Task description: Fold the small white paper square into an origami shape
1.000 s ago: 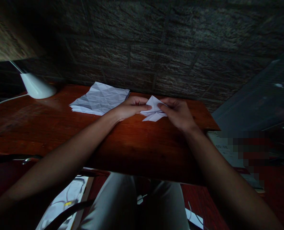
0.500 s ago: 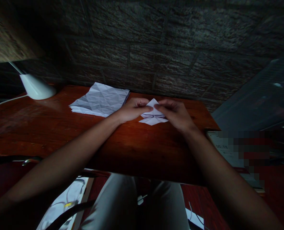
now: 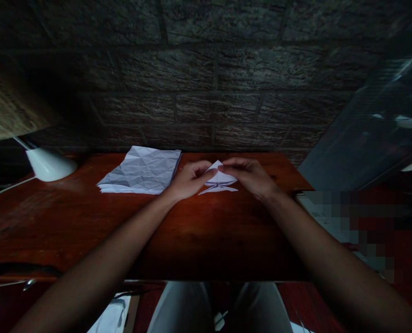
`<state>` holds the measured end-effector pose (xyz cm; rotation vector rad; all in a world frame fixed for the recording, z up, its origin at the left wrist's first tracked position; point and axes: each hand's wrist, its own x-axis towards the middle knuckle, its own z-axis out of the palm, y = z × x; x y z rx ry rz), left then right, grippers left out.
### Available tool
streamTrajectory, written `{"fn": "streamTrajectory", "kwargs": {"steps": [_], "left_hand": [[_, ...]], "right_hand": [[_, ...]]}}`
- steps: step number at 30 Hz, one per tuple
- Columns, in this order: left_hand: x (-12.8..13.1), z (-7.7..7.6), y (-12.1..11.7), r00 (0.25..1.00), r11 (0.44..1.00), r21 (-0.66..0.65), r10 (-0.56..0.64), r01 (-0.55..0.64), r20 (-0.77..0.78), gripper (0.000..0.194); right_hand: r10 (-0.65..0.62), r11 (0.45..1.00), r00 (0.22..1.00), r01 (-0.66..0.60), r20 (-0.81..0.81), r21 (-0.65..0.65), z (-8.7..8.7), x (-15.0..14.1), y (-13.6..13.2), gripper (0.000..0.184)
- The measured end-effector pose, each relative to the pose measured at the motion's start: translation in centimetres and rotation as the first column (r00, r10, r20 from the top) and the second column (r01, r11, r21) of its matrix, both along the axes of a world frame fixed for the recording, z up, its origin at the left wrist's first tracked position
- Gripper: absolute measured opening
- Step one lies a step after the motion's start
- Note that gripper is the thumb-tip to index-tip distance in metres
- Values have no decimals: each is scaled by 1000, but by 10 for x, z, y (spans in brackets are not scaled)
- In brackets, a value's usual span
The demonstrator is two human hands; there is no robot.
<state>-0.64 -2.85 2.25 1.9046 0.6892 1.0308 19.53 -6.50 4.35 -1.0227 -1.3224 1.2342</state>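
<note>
A small folded white paper piece (image 3: 220,181) lies on the reddish wooden table (image 3: 199,236) near its far edge. My left hand (image 3: 188,179) pinches its left side with fingers curled. From the right, my right hand (image 3: 249,175) grips the top of the same paper, fingers closed over it. Both forearms stretch forward across the table.
A stack of creased white paper sheets (image 3: 141,169) lies left of my hands. A white lamp base (image 3: 48,164) with a cord stands at the far left. A dark stone-pattern wall (image 3: 206,83) runs behind the table. Papers (image 3: 331,219) lie at the right.
The head view has tilted up, so the table sits lower in the picture. My right fingers have moved to the top point of the folded paper; both hands stay on it.
</note>
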Motion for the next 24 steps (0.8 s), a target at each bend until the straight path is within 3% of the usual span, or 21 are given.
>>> {"fn": "streamTrajectory", "kwargs": {"steps": [12, 15, 24], "left_hand": [[3, 1, -6, 994, 995, 72, 57, -63, 90, 20], [6, 1, -10, 991, 997, 43, 65, -70, 118, 33], [9, 2, -17, 988, 995, 73, 58, -69, 144, 30]], "right_hand": [[-29, 969, 998, 15, 51, 245, 2, 0, 1, 34], [-12, 969, 998, -2, 54, 249, 4, 0, -1, 35], [54, 971, 995, -72, 87, 226, 5, 2, -2, 30]]}}
